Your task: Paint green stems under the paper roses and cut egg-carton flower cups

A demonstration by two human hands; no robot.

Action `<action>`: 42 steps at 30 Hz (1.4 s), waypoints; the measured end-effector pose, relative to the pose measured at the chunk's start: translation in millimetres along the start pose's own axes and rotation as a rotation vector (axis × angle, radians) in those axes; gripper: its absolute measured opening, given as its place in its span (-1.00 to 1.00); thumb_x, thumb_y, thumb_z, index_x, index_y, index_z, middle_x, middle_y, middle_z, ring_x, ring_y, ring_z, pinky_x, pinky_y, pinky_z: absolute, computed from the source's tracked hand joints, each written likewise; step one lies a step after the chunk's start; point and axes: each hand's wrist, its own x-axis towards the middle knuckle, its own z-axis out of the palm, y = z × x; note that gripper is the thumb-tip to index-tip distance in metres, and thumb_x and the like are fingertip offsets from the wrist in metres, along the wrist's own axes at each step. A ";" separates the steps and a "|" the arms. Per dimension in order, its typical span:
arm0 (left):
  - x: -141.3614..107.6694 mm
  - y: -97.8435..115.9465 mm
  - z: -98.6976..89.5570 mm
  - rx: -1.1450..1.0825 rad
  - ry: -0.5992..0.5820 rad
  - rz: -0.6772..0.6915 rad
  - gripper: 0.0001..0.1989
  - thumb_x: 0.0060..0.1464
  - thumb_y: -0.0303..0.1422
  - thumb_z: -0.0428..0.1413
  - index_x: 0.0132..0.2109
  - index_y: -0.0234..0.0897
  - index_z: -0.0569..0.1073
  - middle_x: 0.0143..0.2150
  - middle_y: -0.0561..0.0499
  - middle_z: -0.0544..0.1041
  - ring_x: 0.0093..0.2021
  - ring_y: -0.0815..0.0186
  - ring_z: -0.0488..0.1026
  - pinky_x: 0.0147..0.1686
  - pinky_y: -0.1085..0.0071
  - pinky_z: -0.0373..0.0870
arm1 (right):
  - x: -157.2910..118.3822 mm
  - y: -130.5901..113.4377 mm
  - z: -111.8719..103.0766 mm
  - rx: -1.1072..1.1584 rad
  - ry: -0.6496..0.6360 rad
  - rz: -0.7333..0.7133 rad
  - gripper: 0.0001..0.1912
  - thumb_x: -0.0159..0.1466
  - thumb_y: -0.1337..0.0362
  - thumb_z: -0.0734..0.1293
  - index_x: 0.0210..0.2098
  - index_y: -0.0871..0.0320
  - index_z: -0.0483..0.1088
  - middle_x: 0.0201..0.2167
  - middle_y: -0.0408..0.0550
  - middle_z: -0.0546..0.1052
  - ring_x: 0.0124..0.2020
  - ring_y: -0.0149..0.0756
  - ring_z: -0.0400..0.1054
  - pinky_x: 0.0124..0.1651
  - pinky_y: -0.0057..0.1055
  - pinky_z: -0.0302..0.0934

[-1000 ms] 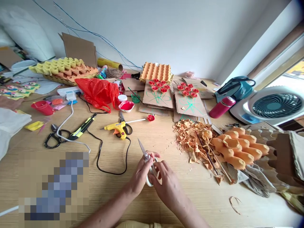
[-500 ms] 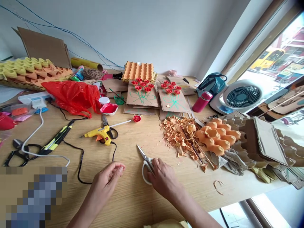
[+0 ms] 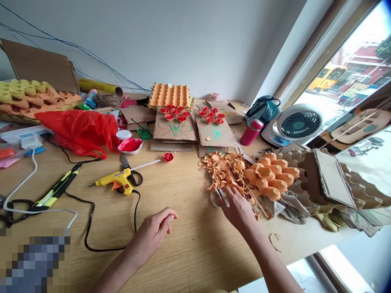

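Note:
My right hand (image 3: pixel 236 208) is closed on scissors with white handles (image 3: pixel 214 200), at the near edge of a heap of torn orange egg-carton scraps (image 3: pixel 218 173). The scissor blades are partly lost against the scraps. My left hand (image 3: pixel 157 226) is loosely curled over the table, with nothing visible in its fingers. Beyond it, a yellow glue gun (image 3: pixel 120 180) lies with a white glue stick (image 3: pixel 146 164) protruding from its back. A single red flower (image 3: pixel 168 157) sits near the stick's end.
Two cardboard pieces (image 3: pixel 175 131) bear red flowers with green drawn stems. Orange egg-carton cups (image 3: pixel 275 175) and grey trays (image 3: pixel 305 162) stand right. A pink bottle (image 3: pixel 252 132), white fan (image 3: pixel 299 124), red bag (image 3: pixel 82 130) and red paint bowl (image 3: pixel 130 145) surround the work area.
My right hand has carried the scissors rightward and away from me to the scrap heap. My left hand has shifted slightly right, still curled. The camera view has turned a little right.

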 end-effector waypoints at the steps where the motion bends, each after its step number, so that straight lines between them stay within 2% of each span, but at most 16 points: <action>1: 1.4 -0.1 2.2 0.011 -0.008 0.007 -0.61 0.36 -0.14 -0.18 -0.21 -0.20 0.46 -0.55 0.12 0.42 -0.51 0.35 0.40 -0.41 0.46 0.26 | -1.8 8.7 -6.9 0.012 0.026 -0.012 -0.77 0.39 0.13 0.22 -0.04 0.05 0.38 -0.11 -0.01 0.52 -0.24 -0.25 0.45 -0.29 -0.40 0.23; 3: 3.1 -1.8 6.3 0.025 0.005 0.038 -0.59 0.37 -0.15 -0.21 -0.23 -0.20 0.45 -0.58 0.13 0.39 -0.54 0.35 0.39 -0.42 0.46 0.27 | 0.2 35.7 -22.9 0.036 0.249 -0.001 -0.72 0.40 0.09 0.18 -0.04 0.07 0.39 -0.12 0.02 0.52 -0.27 -0.22 0.43 -0.29 -0.36 0.25; 6: 4.8 -8.4 12.9 0.002 0.120 0.115 -0.67 0.36 -0.20 -0.17 -0.13 -0.19 0.45 -0.46 0.08 0.49 -0.42 0.33 0.48 -0.33 0.47 0.37 | 17.7 89.9 -41.5 -0.107 0.573 0.090 -0.53 0.35 0.01 0.23 0.13 0.14 0.33 -0.01 0.17 0.47 -0.07 0.01 0.38 -0.12 -0.18 0.27; 7: 5.5 -11.2 15.1 -0.014 0.159 0.140 -0.71 0.35 -0.22 -0.14 -0.07 -0.18 0.44 -0.39 0.05 0.53 -0.35 0.32 0.51 -0.27 0.46 0.40 | 25.7 106.8 -44.5 -0.166 0.593 0.093 -0.44 0.32 -0.01 0.25 0.19 0.20 0.29 0.02 0.23 0.45 -0.01 0.08 0.34 -0.04 -0.11 0.24; 9: 7.1 -16.4 18.9 -0.041 0.212 0.184 -0.76 0.33 -0.27 -0.07 -0.01 -0.18 0.43 -0.28 0.01 0.58 -0.25 0.30 0.54 -0.20 0.45 0.44 | 40.9 132.7 -45.9 -0.204 0.531 0.075 -0.37 0.30 0.00 0.26 0.23 0.26 0.24 0.02 0.25 0.46 0.01 0.09 0.33 0.01 -0.08 0.21; 12: 8.7 -20.9 21.5 -0.057 0.261 0.234 -0.80 0.30 -0.32 -0.02 -0.04 -0.19 0.45 -0.25 -0.01 0.59 -0.24 0.30 0.55 -0.18 0.43 0.47 | 52.9 146.1 -44.0 -0.246 0.445 0.065 -0.52 0.33 0.06 0.21 0.13 0.20 0.36 -0.05 0.19 0.51 -0.06 0.06 0.36 -0.03 -0.08 0.21; 15: 8.7 -21.7 21.5 -0.058 0.295 0.253 -0.81 0.30 -0.35 -0.02 -0.05 -0.20 0.45 -0.25 -0.01 0.57 -0.24 0.31 0.54 -0.17 0.42 0.48 | 48.1 127.3 -44.0 -0.194 0.535 0.066 -0.59 0.33 0.07 0.20 0.02 0.17 0.43 -0.06 0.18 0.51 -0.06 0.06 0.37 -0.01 -0.05 0.21; 18: 7.8 -20.6 22.7 -0.064 0.286 0.258 -0.80 0.31 -0.37 -0.03 0.01 -0.19 0.42 -0.22 0.00 0.55 -0.21 0.32 0.53 -0.13 0.40 0.47 | 28.7 74.5 -38.6 0.098 0.574 -0.045 -0.64 0.33 0.06 0.25 -0.01 0.13 0.41 -0.05 0.15 0.52 -0.02 0.02 0.38 0.04 -0.08 0.25; 20: 6.9 -19.2 24.7 -0.081 0.266 0.276 -0.75 0.31 -0.40 -0.01 0.09 -0.17 0.37 -0.13 -0.01 0.54 -0.18 0.33 0.52 -0.10 0.38 0.47 | 11.0 25.0 -27.3 0.405 0.382 -0.197 -0.72 0.33 0.13 0.27 0.00 0.07 0.38 -0.06 0.08 0.53 -0.06 -0.09 0.42 0.02 -0.18 0.30; 22: 5.7 -17.5 26.8 -0.107 0.258 0.305 -0.62 0.28 -0.40 0.04 0.21 -0.14 0.27 0.02 -0.07 0.50 -0.10 0.30 0.51 -0.07 0.34 0.48 | -6.6 -25.6 -11.7 0.641 0.157 -0.287 -0.67 0.33 0.20 0.28 0.08 0.04 0.31 -0.02 0.03 0.53 -0.02 -0.12 0.43 0.06 -0.20 0.31; 24: 4.3 -16.4 27.7 -0.142 0.261 0.324 -0.45 0.24 -0.38 0.11 0.32 -0.12 0.15 0.18 -0.16 0.40 0.03 0.22 0.48 -0.04 0.30 0.49 | -20.2 -66.6 3.3 0.780 0.010 -0.341 -0.61 0.30 0.22 0.33 0.11 0.03 0.29 -0.01 -0.01 0.53 -0.02 -0.12 0.43 0.08 -0.19 0.31; 26: 3.0 -16.0 26.5 -0.169 0.269 0.333 -0.39 0.22 -0.36 0.15 0.34 -0.11 0.13 0.26 -0.21 0.31 0.16 0.14 0.41 0.01 0.26 0.49 | -27.7 -91.9 13.6 0.834 -0.046 -0.373 -0.62 0.29 0.21 0.34 0.10 -0.01 0.31 -0.08 -0.09 0.56 -0.11 -0.17 0.46 -0.02 -0.27 0.37; 30: 2.8 -15.5 19.4 -0.205 0.286 0.353 -0.50 0.19 -0.31 0.20 0.24 -0.14 0.29 0.22 -0.21 0.35 0.21 0.07 0.35 0.04 0.23 0.48 | -28.7 -104.3 22.1 0.911 -0.083 -0.366 -0.68 0.32 0.18 0.30 0.06 -0.02 0.32 -0.14 -0.13 0.57 -0.20 -0.19 0.47 -0.11 -0.29 0.39; 38: 4.0 -7.2 14.6 -0.253 0.258 0.361 -0.61 0.14 -0.28 0.24 0.09 -0.20 0.42 0.05 -0.16 0.49 0.14 0.11 0.42 0.12 0.17 0.45 | -34.7 -98.9 26.5 1.008 -0.169 -0.405 -0.69 0.40 0.08 0.23 0.09 -0.01 0.30 -0.06 -0.10 0.59 -0.10 -0.21 0.52 -0.06 -0.33 0.42; 40: 3.0 -7.1 16.0 -0.278 0.252 0.313 -0.58 0.13 -0.30 0.25 0.11 -0.19 0.40 0.08 -0.16 0.48 0.10 0.14 0.46 0.04 0.23 0.50 | -31.8 -85.7 25.4 0.986 -0.128 -0.374 -0.69 0.39 0.08 0.24 0.07 0.02 0.33 -0.03 -0.03 0.56 -0.11 -0.18 0.51 -0.07 -0.29 0.41; 42: 2.4 -7.8 17.2 -0.295 0.269 0.270 -0.53 0.12 -0.34 0.24 0.16 -0.18 0.35 0.12 -0.16 0.46 0.05 0.18 0.49 -0.02 0.28 0.52 | -24.8 -64.7 24.5 0.914 0.001 -0.291 -0.71 0.40 0.09 0.21 0.01 0.08 0.35 -0.06 0.06 0.53 -0.14 -0.15 0.48 -0.08 -0.23 0.38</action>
